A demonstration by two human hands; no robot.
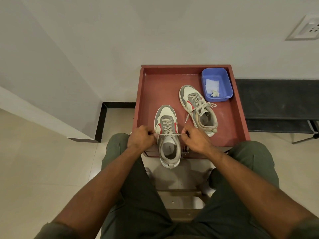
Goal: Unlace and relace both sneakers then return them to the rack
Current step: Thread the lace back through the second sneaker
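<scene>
The near sneaker (167, 133) sits at the front edge of the red table (150, 94), toe pointing away from the person, with its heel overhanging the edge toward the person's knees. The upper is grey and white with red side accents, and the lace is threaded through all visible eyelets.

The left hand (140, 138) is positioned at the left side of the sneaker's collar. Its grip is closed in a pinch on the left end of the shoelace (170, 134). The right hand (194, 140) is positioned at the right side of the collar. Its grip is likewise clamped on the right end of the same lace. The lace runs taut and horizontal between the two hands, across the top of the tongue.

The second sneaker (198, 109) lies farther back and to the right on the table, well apart from the first, toe angled away and slightly left. Its lace is tied in a loose bow, with one end trailing toward the near sneaker.

A blue plastic tub (226, 83) stands in the far right corner of the table, just beside the second sneaker's toe. It contains a white cloth (212, 84) and a small crumpled scrap.

The person is seated, wearing dark green trousers (141, 195), with knees at either side of the table front. A wall socket (306, 30) is mounted on the wall at upper right.
</scene>
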